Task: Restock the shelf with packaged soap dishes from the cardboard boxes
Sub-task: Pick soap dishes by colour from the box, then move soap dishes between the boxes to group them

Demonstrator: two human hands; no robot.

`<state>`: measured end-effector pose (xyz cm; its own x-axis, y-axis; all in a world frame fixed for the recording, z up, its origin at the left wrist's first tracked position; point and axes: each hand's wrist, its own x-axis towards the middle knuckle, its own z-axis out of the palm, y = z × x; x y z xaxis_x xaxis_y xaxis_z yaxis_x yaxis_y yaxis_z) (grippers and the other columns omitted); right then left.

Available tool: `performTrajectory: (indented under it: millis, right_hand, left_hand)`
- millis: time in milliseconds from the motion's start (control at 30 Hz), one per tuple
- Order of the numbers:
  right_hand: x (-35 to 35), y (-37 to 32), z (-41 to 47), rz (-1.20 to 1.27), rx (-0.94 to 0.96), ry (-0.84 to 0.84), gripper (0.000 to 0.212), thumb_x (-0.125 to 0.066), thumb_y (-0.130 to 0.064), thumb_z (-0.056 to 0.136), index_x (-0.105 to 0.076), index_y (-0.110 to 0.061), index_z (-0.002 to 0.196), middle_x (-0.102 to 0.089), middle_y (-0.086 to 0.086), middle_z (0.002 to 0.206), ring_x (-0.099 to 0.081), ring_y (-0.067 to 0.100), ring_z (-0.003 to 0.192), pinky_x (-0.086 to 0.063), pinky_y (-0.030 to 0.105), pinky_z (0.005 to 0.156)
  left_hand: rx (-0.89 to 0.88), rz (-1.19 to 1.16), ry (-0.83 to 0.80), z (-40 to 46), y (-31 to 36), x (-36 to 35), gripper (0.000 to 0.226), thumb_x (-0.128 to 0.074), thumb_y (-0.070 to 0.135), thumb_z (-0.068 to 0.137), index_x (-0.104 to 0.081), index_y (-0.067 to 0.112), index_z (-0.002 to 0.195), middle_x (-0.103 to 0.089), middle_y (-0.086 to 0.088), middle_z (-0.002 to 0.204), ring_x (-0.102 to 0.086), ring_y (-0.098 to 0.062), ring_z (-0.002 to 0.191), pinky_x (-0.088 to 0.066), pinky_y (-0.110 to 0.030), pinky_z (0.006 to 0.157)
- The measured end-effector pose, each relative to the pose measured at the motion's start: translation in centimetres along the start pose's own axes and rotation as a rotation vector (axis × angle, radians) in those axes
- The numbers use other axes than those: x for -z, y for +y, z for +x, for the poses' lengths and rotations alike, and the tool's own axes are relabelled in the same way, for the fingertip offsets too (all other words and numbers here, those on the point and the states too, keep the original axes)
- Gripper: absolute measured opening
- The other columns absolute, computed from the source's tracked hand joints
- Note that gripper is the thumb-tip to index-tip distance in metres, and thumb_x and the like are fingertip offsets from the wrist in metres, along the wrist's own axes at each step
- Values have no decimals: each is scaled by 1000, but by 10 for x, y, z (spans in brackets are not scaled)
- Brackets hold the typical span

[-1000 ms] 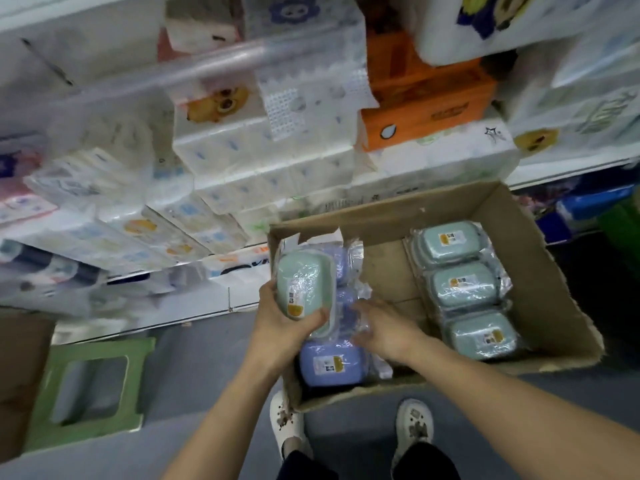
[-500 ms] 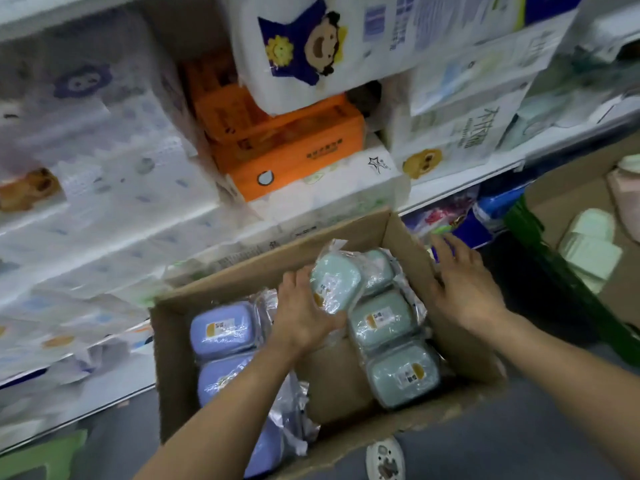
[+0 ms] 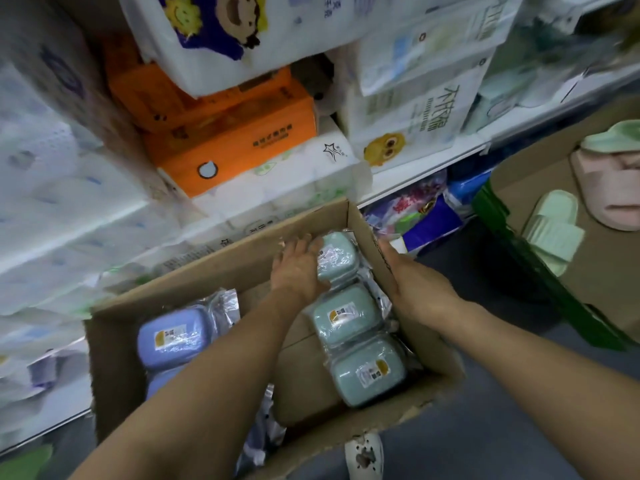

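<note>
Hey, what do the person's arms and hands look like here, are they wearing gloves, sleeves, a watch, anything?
Nothing worn shows: the left hand and right hand are bare, with no gloves, rings or watch visible. Both forearms are uncovered as far as the frame's lower edge, so no sleeve shows. Below the box, a white perforated clog-style shoe is visible.

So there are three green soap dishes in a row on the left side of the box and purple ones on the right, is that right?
Not quite: the sides are swapped. The head view shows the three green soap dishes in a row on the right side of the box, and the purple ones on the left.
</note>
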<state>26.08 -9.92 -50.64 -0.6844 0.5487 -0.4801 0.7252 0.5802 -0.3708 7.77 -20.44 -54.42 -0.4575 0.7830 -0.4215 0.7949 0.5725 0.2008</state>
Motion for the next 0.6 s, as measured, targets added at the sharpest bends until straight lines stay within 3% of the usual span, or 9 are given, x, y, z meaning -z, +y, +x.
performTrajectory:
  millis: [133, 300, 367, 467, 600]
  right_hand:
    - [26, -27, -15, -152, -23, -61, 68, -48, -24, 95, -10, -19, 152, -37, 11, 146, -43, 34, 126, -45, 47, 96]
    - [55, -82, -64, -221, 100, 114, 71, -52, -38, 95, -15, -23, 153, -22, 5, 157, -29, 31, 139, -38, 53, 104]
    - [60, -114, -89, -237, 161, 170, 72, -49, -43, 96, -11, -25, 155, -18, 3, 160, -24, 29, 143, -34, 52, 109]
    - [59, -169, -133, -238, 275, 292, 73, -44, -48, 97, -6, -26, 155, -19, 0, 159, -23, 22, 144, -30, 44, 113]
    - [33, -255, -198, -132, 393, 378, 80, -53, -48, 93, -6, -30, 155, -19, -5, 158, -27, 18, 141, -37, 39, 107]
  left_hand:
    - [8, -65, 56, -41, 2, 29, 90, -61, 52, 90, -8, 27, 158, -9, 2, 165, -1, -22, 152, -10, -49, 122]
    - [2, -25, 216, -120, -9, 67, 87, -53, 60, 89, -9, 29, 157, -13, 4, 165, -1, -20, 152, -6, -47, 122]
    - [-9, 19, 344, -160, -22, 81, 86, -55, 61, 86, -20, 25, 156, -27, 0, 161, -15, -24, 151, -15, -50, 120]
    - [-13, 23, 549, -228, -56, 102, 82, -51, 62, 78, -44, 18, 147, -55, -6, 142, -48, -30, 133, -40, -54, 107]
    - [45, -35, 679, -330, -115, 118, 82, -44, 64, 79, -45, 17, 146, -56, -5, 137, -56, -29, 120, -46, -46, 99]
